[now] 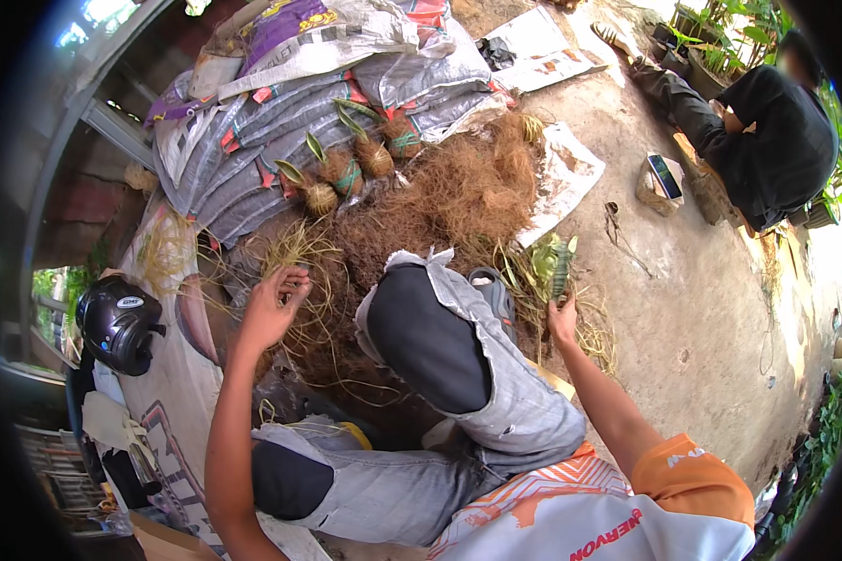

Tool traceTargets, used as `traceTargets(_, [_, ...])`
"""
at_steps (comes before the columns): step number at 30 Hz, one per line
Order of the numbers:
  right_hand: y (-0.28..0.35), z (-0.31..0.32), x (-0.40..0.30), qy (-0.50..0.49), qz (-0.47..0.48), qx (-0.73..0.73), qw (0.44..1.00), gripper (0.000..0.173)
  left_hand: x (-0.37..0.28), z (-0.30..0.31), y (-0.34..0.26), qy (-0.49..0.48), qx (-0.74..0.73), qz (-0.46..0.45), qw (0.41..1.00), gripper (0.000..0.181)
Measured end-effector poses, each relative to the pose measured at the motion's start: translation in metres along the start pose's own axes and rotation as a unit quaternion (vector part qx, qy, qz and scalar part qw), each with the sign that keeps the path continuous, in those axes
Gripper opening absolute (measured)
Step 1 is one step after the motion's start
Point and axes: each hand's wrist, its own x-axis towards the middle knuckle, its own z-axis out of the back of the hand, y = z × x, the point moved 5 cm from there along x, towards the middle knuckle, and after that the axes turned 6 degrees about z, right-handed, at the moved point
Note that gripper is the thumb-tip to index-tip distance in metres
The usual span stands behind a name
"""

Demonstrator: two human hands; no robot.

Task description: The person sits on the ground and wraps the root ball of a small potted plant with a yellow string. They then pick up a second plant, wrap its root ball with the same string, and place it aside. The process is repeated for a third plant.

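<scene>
My right hand (563, 315) grips the base of a dark green, banded snake plant leaf (560, 275) beside my shoe. Paler green leaves lie against it, above a heap of yellowish plant strands (593, 322). On the other side my left hand (281, 298) is raised with curled fingers, over loose yellow-green fibre strands (295, 252). Whether a thin strand is pinched there is too small to tell. Brown coconut fibre (463, 196) is piled in front of my knee. Several fibre balls bound with string, one of them a ball with green string (344, 175), each carry a leaf cutting.
Stacked grey plastic sacks (302, 119) rise behind the balls. A black helmet (119, 324) sits at the left. A white sheet (568, 172) lies right of the fibre. Farther right, a phone (665, 177) rests on a block near a seated person (779, 147) in dark clothes.
</scene>
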Motion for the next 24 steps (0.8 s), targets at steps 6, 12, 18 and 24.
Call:
traceTargets(6, [0.010, 0.029, 0.007, 0.145, -0.198, 0.337, 0.909, 0.029, -0.003, -0.003, -0.002, 0.018, 0.030, 0.014, 0.999, 0.035])
traceTargets(12, [0.004, 0.046, 0.026, 0.145, -0.003, 0.151, 0.978, 0.028, -0.001, -0.007, -0.010, 0.039, 0.006, -0.025, 0.999, 0.036])
traceTargets(18, [0.037, 0.065, 0.002, 0.067, 0.254, -0.036, 0.964, 0.031, -0.004, -0.004, -0.012, 0.042, 0.037, -0.017, 0.998, 0.036])
traceTargets(24, [0.061, 0.076, -0.014, 0.067, 0.164, -0.332, 0.926, 0.025, -0.005, -0.001, 0.003, 0.047, 0.045, -0.017, 0.998, 0.037])
